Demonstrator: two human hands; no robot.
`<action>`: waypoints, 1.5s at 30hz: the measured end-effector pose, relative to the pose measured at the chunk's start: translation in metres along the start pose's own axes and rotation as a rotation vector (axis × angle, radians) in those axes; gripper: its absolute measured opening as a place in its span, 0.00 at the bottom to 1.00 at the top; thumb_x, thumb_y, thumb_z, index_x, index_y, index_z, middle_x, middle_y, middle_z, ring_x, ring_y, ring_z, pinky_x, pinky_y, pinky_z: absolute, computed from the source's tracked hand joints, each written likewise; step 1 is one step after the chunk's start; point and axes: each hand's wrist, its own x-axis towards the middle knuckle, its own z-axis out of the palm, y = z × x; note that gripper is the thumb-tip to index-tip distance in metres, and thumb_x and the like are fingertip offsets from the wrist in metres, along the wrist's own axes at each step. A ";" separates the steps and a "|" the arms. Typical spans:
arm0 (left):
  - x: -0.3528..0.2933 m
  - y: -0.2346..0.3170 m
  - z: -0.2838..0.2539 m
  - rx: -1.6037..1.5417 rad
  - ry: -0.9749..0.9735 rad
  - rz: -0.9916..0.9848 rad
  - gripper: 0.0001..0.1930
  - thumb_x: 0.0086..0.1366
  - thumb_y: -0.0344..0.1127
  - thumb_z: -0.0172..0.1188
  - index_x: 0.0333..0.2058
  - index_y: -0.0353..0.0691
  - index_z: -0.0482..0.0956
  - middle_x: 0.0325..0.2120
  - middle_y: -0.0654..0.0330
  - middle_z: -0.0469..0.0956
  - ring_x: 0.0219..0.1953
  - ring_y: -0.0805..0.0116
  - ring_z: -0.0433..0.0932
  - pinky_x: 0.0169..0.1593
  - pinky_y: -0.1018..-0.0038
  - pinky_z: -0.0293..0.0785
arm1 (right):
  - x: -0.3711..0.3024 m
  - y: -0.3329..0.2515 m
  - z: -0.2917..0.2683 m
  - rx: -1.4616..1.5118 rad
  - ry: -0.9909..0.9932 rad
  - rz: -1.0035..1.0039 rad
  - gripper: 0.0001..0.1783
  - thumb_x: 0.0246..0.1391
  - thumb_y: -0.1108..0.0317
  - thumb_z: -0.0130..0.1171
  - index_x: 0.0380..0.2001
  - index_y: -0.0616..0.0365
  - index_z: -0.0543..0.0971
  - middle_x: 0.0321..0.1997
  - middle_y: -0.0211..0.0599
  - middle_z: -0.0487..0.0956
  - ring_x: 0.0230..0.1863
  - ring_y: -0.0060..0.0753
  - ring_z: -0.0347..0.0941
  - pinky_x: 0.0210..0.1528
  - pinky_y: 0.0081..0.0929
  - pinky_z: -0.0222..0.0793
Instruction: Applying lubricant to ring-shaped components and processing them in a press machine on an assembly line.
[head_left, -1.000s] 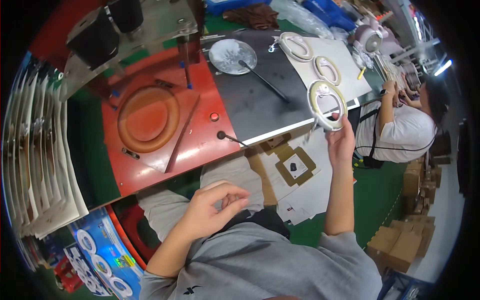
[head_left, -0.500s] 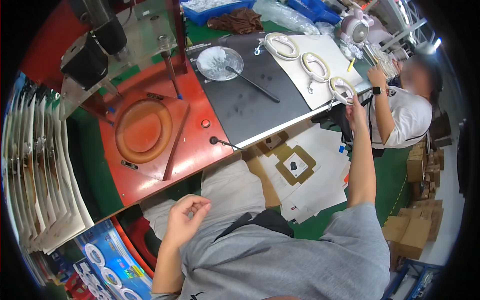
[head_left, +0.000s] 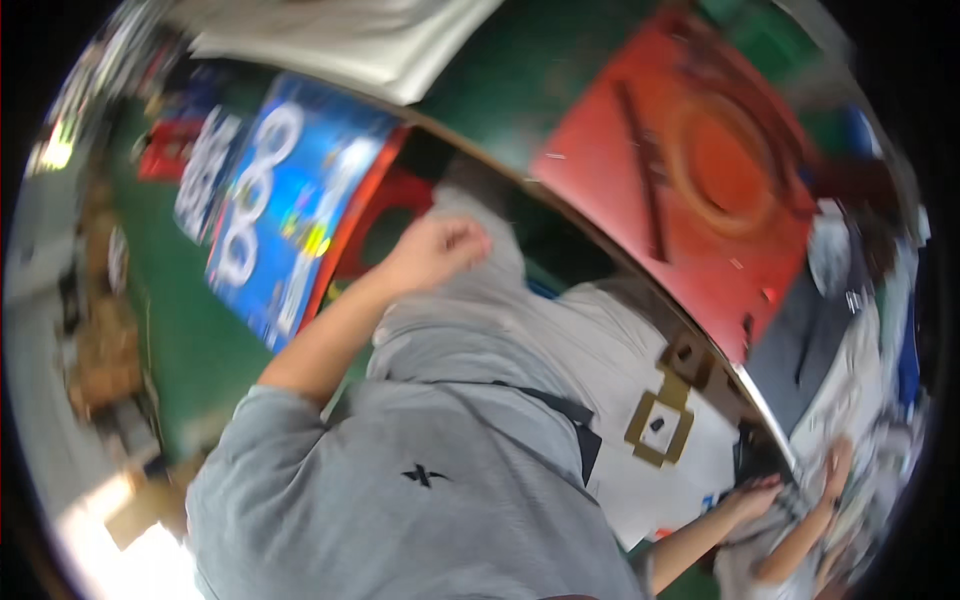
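The picture is blurred and turned sharply to the left. My left hand (head_left: 435, 250) rests curled over my grey-trousered knee, with nothing visible in it, next to a red stool (head_left: 385, 215) and a stack of blue packages (head_left: 270, 210) printed with white rings. My right hand (head_left: 758, 493) reaches out at the lower right toward the table's edge. It is too blurred to tell whether it holds anything. Close beside it is another person's forearm and hand (head_left: 835, 465).
A red work board (head_left: 720, 170) with a ring-shaped groove lies on the table at the upper right, a dark mat (head_left: 810, 340) beyond it. White sheets (head_left: 350, 40) are stacked at the top. Brown cardboard cut-outs (head_left: 660, 420) lie on white paper on the green floor.
The view has swung hard to the left and tilted, so the table now sits at the upper right. My left hand has curled over my knee. My right arm stays stretched toward the table's edge.
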 end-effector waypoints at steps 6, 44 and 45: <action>-0.008 -0.090 -0.145 0.571 1.096 -0.177 0.17 0.65 0.39 0.64 0.48 0.33 0.83 0.40 0.43 0.85 0.46 0.45 0.84 0.52 0.57 0.78 | -0.204 0.008 0.064 -0.431 -0.889 -0.232 0.19 0.75 0.57 0.55 0.31 0.58 0.83 0.22 0.19 0.68 0.21 0.10 0.59 0.23 0.16 0.50; 0.077 0.230 0.107 0.620 0.026 1.168 0.23 0.62 0.27 0.63 0.57 0.34 0.78 0.60 0.45 0.77 0.60 0.48 0.77 0.64 0.59 0.73 | -0.364 -0.056 0.149 -0.186 -1.476 -0.693 0.06 0.62 0.74 0.66 0.30 0.64 0.84 0.25 0.43 0.78 0.22 0.40 0.73 0.26 0.32 0.67; 0.088 0.229 0.116 0.597 0.042 1.253 0.22 0.60 0.28 0.63 0.54 0.32 0.79 0.57 0.43 0.78 0.56 0.48 0.78 0.61 0.59 0.75 | -0.368 -0.058 0.148 -0.178 -1.486 -0.672 0.06 0.62 0.73 0.66 0.30 0.63 0.84 0.24 0.43 0.78 0.22 0.40 0.73 0.26 0.32 0.67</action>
